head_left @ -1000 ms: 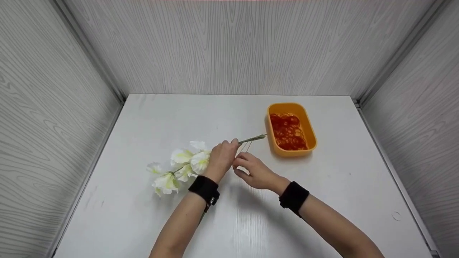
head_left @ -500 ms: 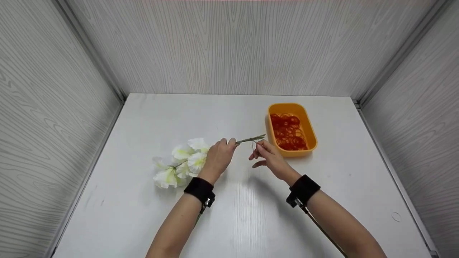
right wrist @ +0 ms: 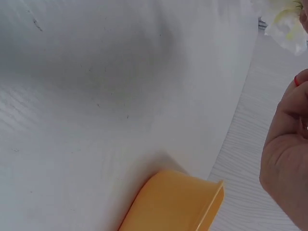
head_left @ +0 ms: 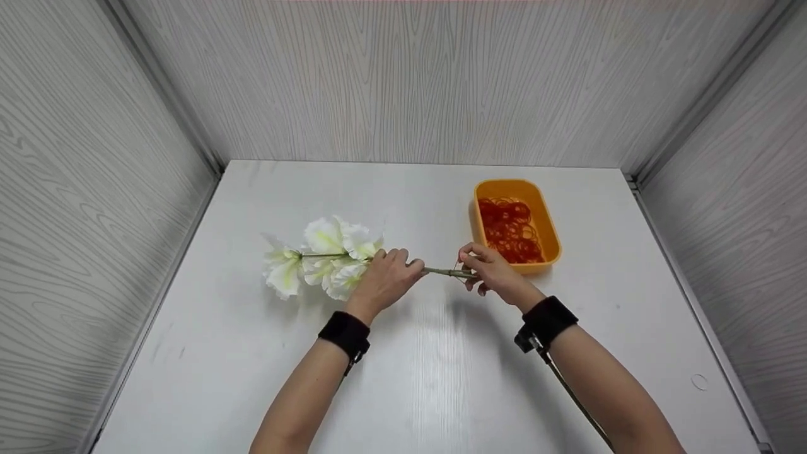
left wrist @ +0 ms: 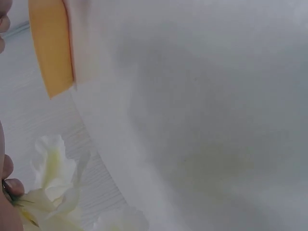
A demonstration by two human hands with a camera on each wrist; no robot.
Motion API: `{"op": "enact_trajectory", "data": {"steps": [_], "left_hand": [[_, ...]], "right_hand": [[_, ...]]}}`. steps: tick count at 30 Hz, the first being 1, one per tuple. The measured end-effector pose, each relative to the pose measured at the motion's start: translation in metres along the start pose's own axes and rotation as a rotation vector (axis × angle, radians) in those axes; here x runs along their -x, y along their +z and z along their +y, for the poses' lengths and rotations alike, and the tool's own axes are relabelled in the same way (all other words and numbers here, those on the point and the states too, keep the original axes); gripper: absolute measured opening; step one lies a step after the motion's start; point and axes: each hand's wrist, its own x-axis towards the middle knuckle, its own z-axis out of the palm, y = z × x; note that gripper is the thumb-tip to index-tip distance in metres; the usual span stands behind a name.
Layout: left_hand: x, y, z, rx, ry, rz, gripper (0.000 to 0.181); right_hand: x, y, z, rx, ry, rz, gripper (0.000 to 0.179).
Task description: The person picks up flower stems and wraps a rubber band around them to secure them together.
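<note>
White artificial flowers (head_left: 325,237) with yellow-green centres point left in the head view. My left hand (head_left: 389,279) grips their bunched green stems (head_left: 438,271) just below the blooms. At the stems' cut ends, my right hand (head_left: 495,272) pinches a thin rubber band (head_left: 457,262) stretched beside them. A red bit of the band shows at a fingertip in the right wrist view, where the right hand (right wrist: 288,144) is partly cut off by the frame. The left wrist view catches only left fingertips (left wrist: 13,185) at the stem and some petals (left wrist: 53,163).
An orange tub (head_left: 550,236) holding many red rubber bands (head_left: 507,230) stands just behind my right hand. One loose pale ring (head_left: 699,381) lies on the white table (head_left: 416,391) at the right. Grey wood-grain panels (head_left: 403,82) enclose the back and both sides.
The bunch has swung to nearly level, with blooms moving away from me and stem ends coming nearer. My right hand has moved right with the band, from beside the left hand to the stem ends.
</note>
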Motion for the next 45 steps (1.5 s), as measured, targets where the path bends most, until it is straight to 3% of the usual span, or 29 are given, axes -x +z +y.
{"op": "enact_trajectory", "data": {"steps": [4,11,16,20,25,31,35,38,42,45], "left_hand": [[0.003,0.001,0.0,-0.052,-0.023,-0.049,0.037],[0.006,0.003,0.0,-0.092,-0.101,-0.044,0.039],[0.0,0.002,0.008,-0.13,-0.151,-0.086,0.034],[-0.01,-0.001,0.016,-0.129,-0.189,-0.13,0.029],[-0.017,-0.005,0.021,-0.056,-0.264,-0.182,0.031],[-0.02,-0.007,0.023,0.026,-0.35,-0.182,0.031],[-0.022,-0.007,0.022,0.07,-0.426,-0.178,0.032],[-0.026,-0.007,0.023,0.093,-0.453,-0.174,0.034],[-0.029,-0.008,0.023,0.116,-0.466,-0.179,0.033],[-0.029,-0.009,0.024,0.137,-0.48,-0.186,0.031]], "right_hand": [[-0.001,0.002,-0.003,0.114,-0.003,0.015,0.03],[0.002,0.009,-0.006,0.263,-0.051,0.032,0.023],[0.004,0.029,-0.011,0.552,-0.195,0.142,0.014],[0.005,0.045,-0.012,0.713,-0.274,0.235,0.01],[0.008,0.055,-0.006,0.887,-0.451,0.258,0.004],[0.01,0.062,-0.001,1.034,-0.699,0.291,0.005],[0.013,0.067,0.001,1.023,-0.755,0.306,0.003],[0.016,0.071,0.004,0.934,-0.753,0.282,0.005],[0.017,0.073,0.008,0.713,-0.697,0.189,0.008],[0.017,0.069,0.01,0.466,-0.576,0.086,0.011]]}}
